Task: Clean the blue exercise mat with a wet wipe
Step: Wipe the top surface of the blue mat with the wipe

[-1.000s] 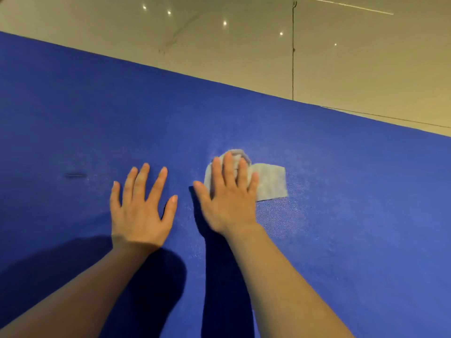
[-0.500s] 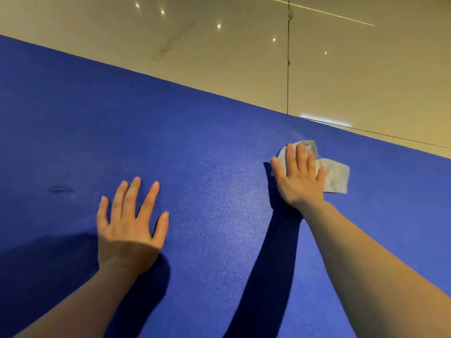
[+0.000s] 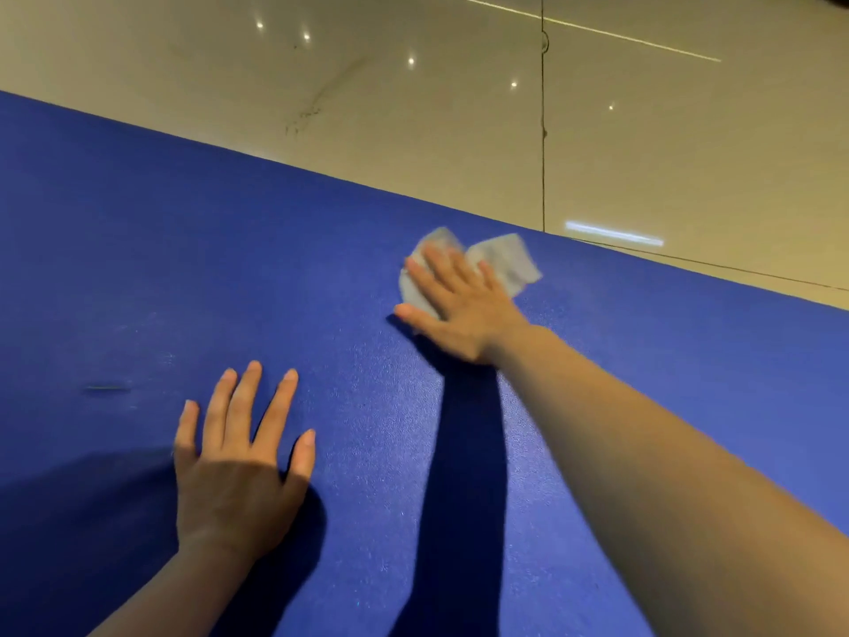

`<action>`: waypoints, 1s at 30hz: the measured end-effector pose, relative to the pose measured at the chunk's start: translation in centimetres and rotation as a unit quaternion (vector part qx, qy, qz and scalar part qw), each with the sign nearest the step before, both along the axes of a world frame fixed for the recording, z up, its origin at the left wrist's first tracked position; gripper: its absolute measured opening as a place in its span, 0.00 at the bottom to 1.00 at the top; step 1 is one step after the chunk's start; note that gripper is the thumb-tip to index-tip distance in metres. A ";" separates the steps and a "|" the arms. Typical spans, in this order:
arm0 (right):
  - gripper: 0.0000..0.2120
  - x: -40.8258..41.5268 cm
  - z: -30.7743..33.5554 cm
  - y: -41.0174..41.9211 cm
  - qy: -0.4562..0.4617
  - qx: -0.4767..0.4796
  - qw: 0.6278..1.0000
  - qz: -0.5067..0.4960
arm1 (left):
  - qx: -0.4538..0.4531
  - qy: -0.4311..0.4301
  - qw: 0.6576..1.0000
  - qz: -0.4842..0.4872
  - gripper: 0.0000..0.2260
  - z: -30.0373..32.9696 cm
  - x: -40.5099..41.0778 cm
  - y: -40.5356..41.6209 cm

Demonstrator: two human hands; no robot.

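Blue foam exercise mat (image 3: 138, 268) fills most of the view, laid flat on glossy beige floor tiles (image 3: 643, 144). Its far long edge runs diagonally, upper left down to the right.

Pale grey crumpled wet wipe (image 3: 503, 259) sits on the mat close to that far edge, right of centre. One lobe is pinned under the fingers; the other sticks out free to the right, toward the edge.

Right hand (image 3: 452, 310) is on top of the wipe — fingers straight and slightly spread, palm down, pressing it flat to the mat, not pinching it. The fingers point up-left, roughly along the mat's far edge, with the arm reaching in from lower right. The hand is motion-blurred, so exact fingertip contact is hard to read.

Left hand (image 3: 239, 457) is well apart from the wipe, nearer the body — flat, fingers splayed, holding nothing, resting on the mat as a brace.

Key relation: the wipe is under the right hand, and the large unwiped-looking span of mat lies to its left and toward the camera. A short dark mark (image 3: 108, 388) sits just beyond and left of the left hand, well apart from the wipe.

My read: mid-stroke, with lots of surface left. The next pass likely calls for a sweep left along the mat's long axis. Risk — the free lobe folding under or the wipe bunching.
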State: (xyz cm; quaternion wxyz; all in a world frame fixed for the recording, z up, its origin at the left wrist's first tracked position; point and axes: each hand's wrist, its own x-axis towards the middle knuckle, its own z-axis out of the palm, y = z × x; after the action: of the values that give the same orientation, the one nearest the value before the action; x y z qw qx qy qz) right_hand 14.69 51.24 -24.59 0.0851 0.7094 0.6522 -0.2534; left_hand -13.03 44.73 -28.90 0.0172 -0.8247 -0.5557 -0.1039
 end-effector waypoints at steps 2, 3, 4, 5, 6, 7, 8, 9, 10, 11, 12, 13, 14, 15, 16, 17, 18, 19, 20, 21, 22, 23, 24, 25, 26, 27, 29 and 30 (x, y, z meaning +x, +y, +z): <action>0.32 4.4 -0.1 -1.3 -0.018 -0.006 0.995 -0.095 | -0.017 -0.001 1.000 0.003 0.26 0.2 0.1 0.0; 0.32 6.3 -0.2 -2.3 -0.031 -0.009 0.988 -0.151 | -0.023 0.000 1.000 0.004 0.26 0.3 0.0 0.1; 0.32 7.9 -0.1 -3.3 -0.045 -0.013 0.977 -0.209 | -0.029 0.001 1.000 0.005 0.26 0.4 0.0 0.1; 0.32 9.0 -0.1 -4.3 -0.056 -0.015 0.963 -0.262 | -0.035 0.004 0.999 0.005 0.26 0.5 0.1 0.1; 0.32 9.5 -0.1 -5.0 -0.061 -0.015 0.949 -0.308 | -0.042 0.006 0.999 0.005 0.27 0.5 0.1 0.1; 0.33 9.4 -0.3 -5.3 -0.058 -0.010 0.936 -0.347 | -0.049 0.007 0.999 0.006 0.27 0.6 0.2 0.1; 0.34 8.7 -0.4 -5.2 -0.052 0.001 0.924 -0.379 | -0.055 0.007 0.998 0.009 0.27 0.7 0.2 0.2; 0.36 7.7 -0.5 -4.6 -0.047 0.013 0.915 -0.401 | -0.060 0.008 0.998 0.012 0.27 0.7 0.2 0.3; 0.37 6.4 -0.6 -3.7 -0.046 0.023 0.915 -0.401 | -0.065 0.012 0.998 0.013 0.27 0.6 0.2 0.3; 0.38 4.9 -0.7 -2.6 -0.047 0.031 0.925 -0.375 | -0.070 0.015 0.997 0.013 0.27 0.7 0.2 0.3; 0.38 3.3 -0.8 -1.4 -0.043 0.036 0.943 -0.327 | -0.076 0.018 0.997 0.012 0.27 0.7 0.2 0.3; 0.38 1.7 -0.9 0.0 -0.034 0.035 0.963 -0.266 | -0.082 0.020 0.996 0.011 0.27 0.7 0.2 0.3; 0.37 -0.1 -0.8 1.4 -0.022 0.029 0.979 -0.202 | -0.085 0.022 0.996 0.010 0.28 0.7 0.2 0.3; 0.36 -1.6 -0.5 2.7 -0.007 0.023 0.990 -0.141 | -0.087 0.024 0.996 0.011 0.28 0.7 0.2 0.3; 0.34 -2.7 -0.3 3.8 0.009 0.021 0.996 -0.088 | -0.087 0.026 0.996 0.011 0.28 0.7 0.1 0.2; 0.33 -3.1 -0.1 4.6 0.021 0.022 0.998 -0.047 | -0.088 0.028 0.996 0.011 0.28 0.6 0.1 0.1; 0.31 -2.7 0.0 5.1 0.027 0.022 0.999 -0.017 | -0.088 0.028 0.996 0.010 0.28 0.5 0.0 0.2; 0.30 -1.6 0.1 5.1 0.027 0.022 0.999 -0.003 | -0.087 0.027 0.996 0.010 0.27 0.5 0.0 0.3; 0.30 0.1 0.0 4.6 0.021 0.021 1.000 -0.008 | -0.086 0.027 0.996 0.010 0.27 0.4 -0.1 0.3; 0.31 2.2 0.0 3.9 0.011 0.019 0.999 -0.034 | -0.090 0.028 0.995 0.013 0.28 0.4 -0.2 0.4; 0.31 4.5 -0.1 2.9 0.001 0.015 0.997 -0.076 | -0.096 0.030 0.995 0.014 0.30 0.3 -0.2 0.3; 0.32 6.9 -0.1 1.5 -0.010 0.011 0.992 -0.129 | -0.100 0.028 0.994 0.013 0.31 0.3 -0.2 0.3; 0.32 9.2 0.0 0.0 -0.021 0.007 0.983 -0.182 | -0.099 0.023 0.995 0.011 0.31 0.3 0.0 0.2; 0.32 11.1 0.0 -1.6 -0.031 0.000 0.973 -0.227 | -0.094 0.018 0.995 0.009 0.30 0.4 0.1 0.2; 0.32 12.3 0.1 -3.0 -0.040 -0.004 0.965 -0.259 | -0.088 0.013 0.996 0.009 0.30 0.4 0.3 0.2; 0.33 12.9 0.0 -4.0 -0.047 -0.005 0.959 -0.280 | -0.083 0.012 0.996 0.010 0.29 0.4 0.4 0.3; 0.37 12.2 -0.3 -4.5 -0.054 0.004 0.948 -0.314 | -0.078 0.017 0.997 0.010 0.30 0.3 0.4 0.2; 0.40 11.2 -0.5 -4.0 -0.056 0.005 0.942 -0.332 | -0.078 0.020 0.997 0.010 0.30 0.3 0.4 0.2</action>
State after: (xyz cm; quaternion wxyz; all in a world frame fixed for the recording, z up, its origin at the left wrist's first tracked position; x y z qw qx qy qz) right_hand 25.86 47.29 -25.07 0.0294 0.8991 0.3753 -0.2236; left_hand -12.67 44.92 -28.56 -0.0350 -0.8197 -0.5701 -0.0433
